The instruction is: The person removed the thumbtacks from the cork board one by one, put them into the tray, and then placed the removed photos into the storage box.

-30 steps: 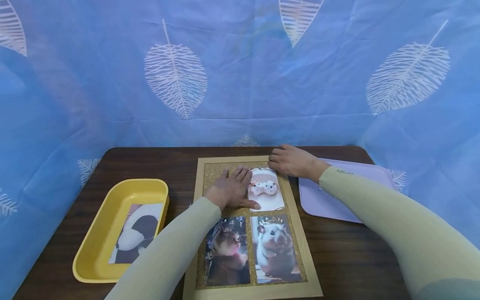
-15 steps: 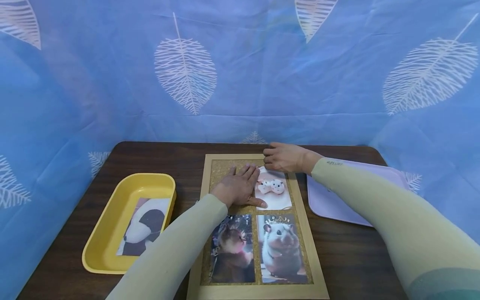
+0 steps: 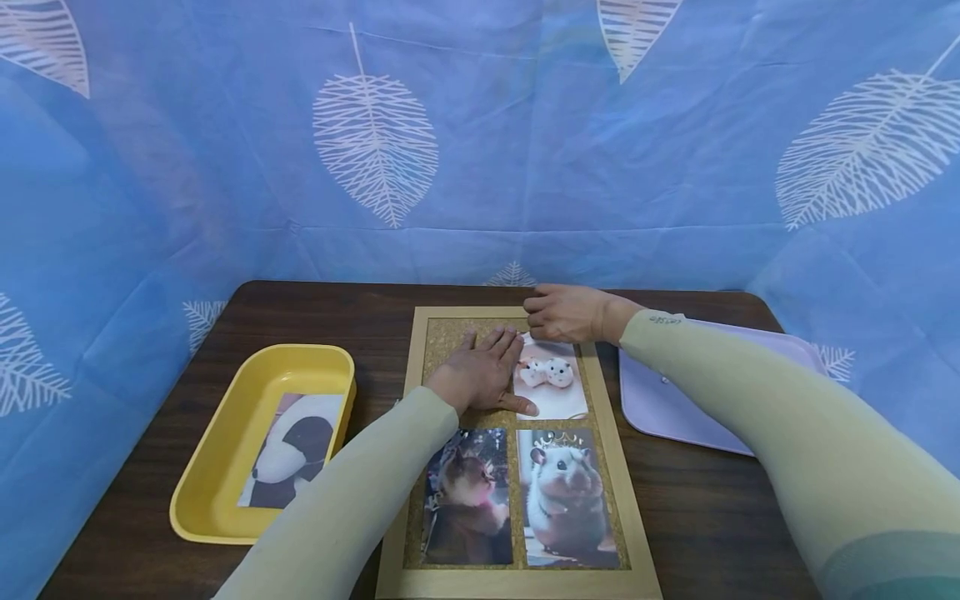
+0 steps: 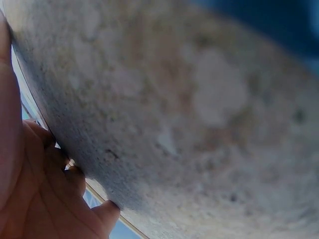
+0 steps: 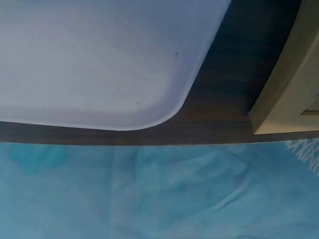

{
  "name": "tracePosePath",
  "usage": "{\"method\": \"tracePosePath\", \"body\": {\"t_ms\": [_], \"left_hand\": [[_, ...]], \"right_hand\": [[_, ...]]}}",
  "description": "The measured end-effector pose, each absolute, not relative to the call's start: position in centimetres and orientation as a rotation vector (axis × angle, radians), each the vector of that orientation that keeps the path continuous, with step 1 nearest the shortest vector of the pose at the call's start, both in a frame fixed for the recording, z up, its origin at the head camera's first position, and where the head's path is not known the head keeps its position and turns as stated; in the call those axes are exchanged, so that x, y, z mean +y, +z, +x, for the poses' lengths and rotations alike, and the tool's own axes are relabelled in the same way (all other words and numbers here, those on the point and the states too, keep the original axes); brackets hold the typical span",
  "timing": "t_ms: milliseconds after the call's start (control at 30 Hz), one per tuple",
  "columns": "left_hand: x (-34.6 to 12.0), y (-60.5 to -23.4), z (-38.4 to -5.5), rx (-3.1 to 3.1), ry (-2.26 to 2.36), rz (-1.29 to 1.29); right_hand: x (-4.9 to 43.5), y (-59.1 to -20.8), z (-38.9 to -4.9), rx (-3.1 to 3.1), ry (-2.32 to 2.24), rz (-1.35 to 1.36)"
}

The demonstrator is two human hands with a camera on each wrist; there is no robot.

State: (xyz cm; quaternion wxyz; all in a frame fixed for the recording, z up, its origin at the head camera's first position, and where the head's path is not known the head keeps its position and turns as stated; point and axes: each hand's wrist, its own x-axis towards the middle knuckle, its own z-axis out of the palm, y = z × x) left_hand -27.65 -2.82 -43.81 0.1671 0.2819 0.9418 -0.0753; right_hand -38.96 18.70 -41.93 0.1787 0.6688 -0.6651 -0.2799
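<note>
The person's left hand (image 3: 483,375) lay flat on the cork board (image 3: 450,331), its fingers straight and the thumb stretched away from them. The fingertips reached the left edge of the far photo (image 3: 551,396), and the thumb tip overlapped its near left part. This photo, showing two pale, round-faced animals, was at the far right of the board, inside the wooden rim (image 3: 517,583).

The right hand (image 3: 570,312) was at the far edge of the same photo, over the rim. Its fingers were bent inward; their tips were hidden, so whether they pinched anything could not be told.

Nearer on the board lay two more photos side by side: a dark one (image 3: 468,508) on the left, and on the right a crowned hamster picture (image 3: 566,500).

On the left of the desk (image 3: 697,500) stood a yellow tray (image 3: 206,492) with a black-and-white animal photo (image 3: 288,458) in it. To the right of the board, well apart from the yellow one, was a lilac tray (image 3: 648,404), partly beneath the right sleeve (image 3: 795,442). A blue leaf-patterned cloth (image 3: 562,167) hung behind the desk.
</note>
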Motion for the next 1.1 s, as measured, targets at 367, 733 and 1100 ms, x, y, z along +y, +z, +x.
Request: {"method": "tracePosePath", "body": {"t_ms": [367, 733, 1100], "left_hand": [[-2.82, -43.71, -27.56, 2.684, -0.203, 0.806], [-2.79, -43.81, -27.67, 2.677, -0.216, 0.799], [-2.69, -43.66, -27.48, 2.681, -0.238, 0.797]], "right_hand": [[18.23, -41.7, -38.95, -1.872, -0.81, 1.92], [17.94, -41.69, -38.93, -1.917, -0.84, 1.915], [18.37, -42.25, -39.08, -1.859, -0.843, 1.894]]}}
